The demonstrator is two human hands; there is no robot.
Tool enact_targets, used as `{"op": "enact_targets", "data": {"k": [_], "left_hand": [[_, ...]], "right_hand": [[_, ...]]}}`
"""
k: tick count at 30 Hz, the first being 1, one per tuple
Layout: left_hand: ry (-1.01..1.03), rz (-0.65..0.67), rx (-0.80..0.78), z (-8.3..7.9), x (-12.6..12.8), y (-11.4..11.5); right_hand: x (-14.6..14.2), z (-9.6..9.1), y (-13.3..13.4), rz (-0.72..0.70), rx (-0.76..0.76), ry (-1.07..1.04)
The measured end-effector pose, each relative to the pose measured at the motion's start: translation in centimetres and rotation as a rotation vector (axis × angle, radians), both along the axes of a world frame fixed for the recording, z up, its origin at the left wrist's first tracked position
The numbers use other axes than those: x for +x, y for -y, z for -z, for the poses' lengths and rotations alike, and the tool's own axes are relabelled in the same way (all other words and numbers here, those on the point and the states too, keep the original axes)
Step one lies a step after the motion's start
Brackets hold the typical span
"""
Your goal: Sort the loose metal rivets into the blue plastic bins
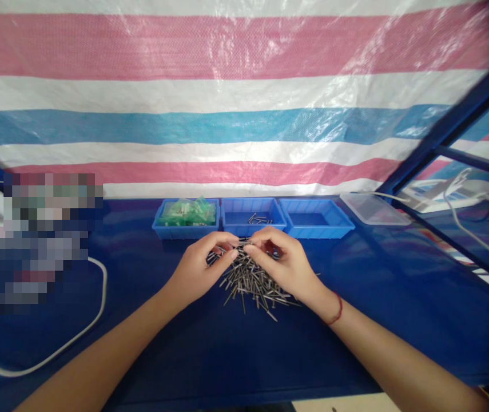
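A heap of thin metal pins (250, 283) lies on the blue table (227, 355) in front of me. My left hand (203, 266) rests at the heap's left edge, fingers curled and pinched on pins. My right hand (285, 260) sits on the heap's right side, fingertips pinched together on pins, a red string round the wrist. The fingertips of both hands nearly meet above the heap. Behind them stand three blue bins: the left bin (162, 226) holds green pieces, the middle bin (229, 216) holds a few pins, the right bin (338, 220) looks bare inside.
A clear plastic lid or tray (373, 209) lies right of the bins. A white cable (76, 337) loops over the table's left part. A striped tarp (227, 114) hangs behind. A blue frame bar (450, 126) slants at right, with more cables beyond it.
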State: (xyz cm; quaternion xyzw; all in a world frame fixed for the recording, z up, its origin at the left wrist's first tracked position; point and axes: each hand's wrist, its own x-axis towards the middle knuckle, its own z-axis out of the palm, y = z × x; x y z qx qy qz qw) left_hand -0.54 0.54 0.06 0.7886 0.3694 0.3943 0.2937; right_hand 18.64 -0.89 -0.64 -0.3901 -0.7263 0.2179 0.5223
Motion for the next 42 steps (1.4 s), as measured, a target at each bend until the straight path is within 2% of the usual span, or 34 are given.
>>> {"op": "enact_targets", "data": {"k": [3, 6, 10, 14, 21, 31, 42], "left_hand": [[-0.082, -0.047, 0.071, 0.0, -0.1, -0.2], [-0.165, -0.040, 0.129, 0.1, -0.5, -0.5], [-0.393, 0.056, 0.232, 0.1, -1.0, -1.0], [-0.623, 0.150, 0.267, -0.1, -1.3, -1.1], [-0.696, 0.258, 0.246, -0.3, -1.4, -0.6], [-0.802, 0.216, 0.268, -0.1, -1.6, -1.1], [-0.774, 0.247, 0.302, -0.2, -1.5, -1.0]], "right_hand": [[1.1, -0.3, -1.4, 0.158, 0.135, 0.085], [2.6, -0.1, -3.2, 0.330, 0.269, 0.301], [3.6, 0.7, -4.5, 0.427, 0.245, 0.524], [3.2, 0.8, -3.7, 0.383, 0.232, 0.508], [2.3, 0.3, -1.9, 0.237, 0.199, 0.408], [1.6, 0.6, -1.4, 0.128, 0.170, 0.407], [1.3, 0.4, -1.0, 0.086, 0.174, 0.408]]}}
